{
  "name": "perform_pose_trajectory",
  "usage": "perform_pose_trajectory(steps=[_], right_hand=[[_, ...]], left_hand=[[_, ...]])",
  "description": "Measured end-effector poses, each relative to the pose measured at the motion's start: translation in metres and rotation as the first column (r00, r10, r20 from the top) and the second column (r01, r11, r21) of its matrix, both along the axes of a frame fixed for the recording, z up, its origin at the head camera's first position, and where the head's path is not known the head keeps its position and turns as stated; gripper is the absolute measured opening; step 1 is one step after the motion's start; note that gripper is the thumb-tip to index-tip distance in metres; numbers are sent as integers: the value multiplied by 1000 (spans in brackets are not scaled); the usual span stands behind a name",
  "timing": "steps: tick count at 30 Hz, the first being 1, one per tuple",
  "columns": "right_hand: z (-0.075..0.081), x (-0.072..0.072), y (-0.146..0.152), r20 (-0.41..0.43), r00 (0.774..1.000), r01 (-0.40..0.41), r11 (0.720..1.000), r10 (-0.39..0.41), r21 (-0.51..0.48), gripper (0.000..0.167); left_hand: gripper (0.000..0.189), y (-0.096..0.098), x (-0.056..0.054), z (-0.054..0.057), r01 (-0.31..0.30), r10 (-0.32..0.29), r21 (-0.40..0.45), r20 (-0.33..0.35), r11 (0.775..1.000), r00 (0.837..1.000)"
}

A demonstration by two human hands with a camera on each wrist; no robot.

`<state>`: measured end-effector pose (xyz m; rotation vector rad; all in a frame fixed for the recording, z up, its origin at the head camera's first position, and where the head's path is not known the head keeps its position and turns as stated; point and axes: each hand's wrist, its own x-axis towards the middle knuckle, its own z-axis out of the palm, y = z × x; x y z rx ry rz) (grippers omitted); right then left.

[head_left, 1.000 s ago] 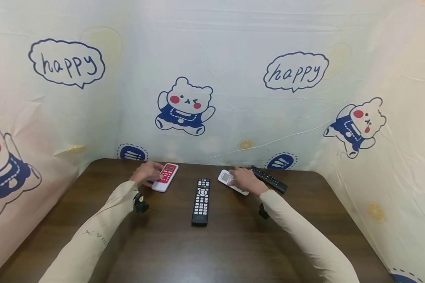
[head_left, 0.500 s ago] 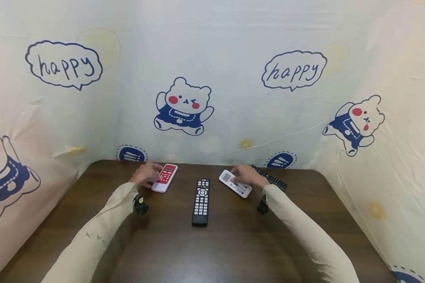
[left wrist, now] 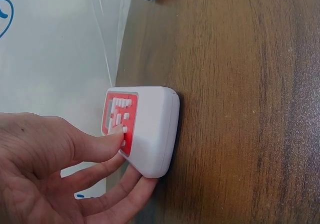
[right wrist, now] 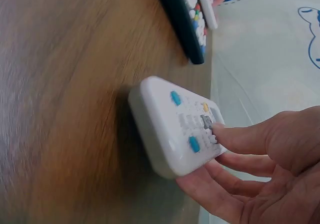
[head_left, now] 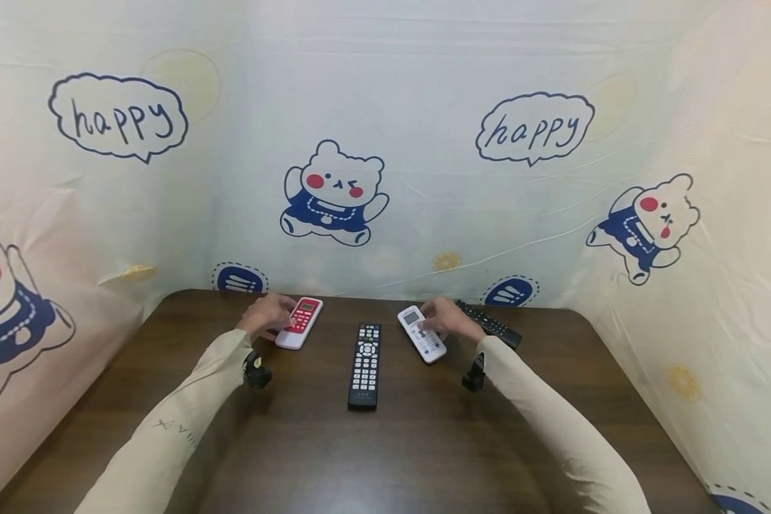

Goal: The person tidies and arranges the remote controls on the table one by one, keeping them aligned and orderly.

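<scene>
My left hand point(head_left: 266, 314) holds a red-and-white remote control point(head_left: 300, 323) by its left edge. In the left wrist view the thumb point(left wrist: 107, 143) lies on its red keypad, with the other fingers curled at the far edge and partly hidden beneath. On the right, my right hand point(head_left: 448, 318) grips a white remote control point(head_left: 429, 348) from its right side. The right wrist view shows that thumb point(right wrist: 242, 138) on its grey buttons and fingers tucked against the edge. Between both hands, a black remote control point(head_left: 363, 368) lies lengthwise on the brown wooden table point(head_left: 334, 457).
Behind my right hand a second black remote point(head_left: 501, 330) lies slanted, partly covered by the hand. A printed cloth point(head_left: 424, 228) with bears and "happy" bubbles hangs around the table's back and sides.
My right hand has turned the white remote so its near end swung left and toward me, uncovering more of its buttons. The left hand and its remote have stayed put.
</scene>
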<state>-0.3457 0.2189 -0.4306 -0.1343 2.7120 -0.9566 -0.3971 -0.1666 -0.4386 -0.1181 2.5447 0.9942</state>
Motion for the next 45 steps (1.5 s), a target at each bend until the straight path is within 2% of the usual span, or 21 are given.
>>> perform_pose_trajectory(steps=[7, 13, 22, 27, 45], right_hand=[[1, 1, -2, 80, 993, 100, 984, -89, -150, 55], [9, 5, 1, 111, 989, 124, 959, -98, -255, 61], [1, 10, 1, 35, 986, 167, 941, -164, -295, 61], [3, 15, -2, 12, 983, 177, 928, -183, -327, 63], [4, 21, -9, 42, 987, 162, 924, -158, -347, 65]], left_hand=[[56, -1, -1, -1, -8, 8, 4, 0, 1000, 1000], [57, 1, -3, -1, -10, 10, 8, 1, 1000, 1000], [56, 1, -3, -2, -11, 11, -2, 0, 1000, 1000], [56, 2, -3, -1, -12, 12, -1, -2, 1000, 1000], [58, -1, -4, -3, -11, 11, 27, 9, 1000, 1000]])
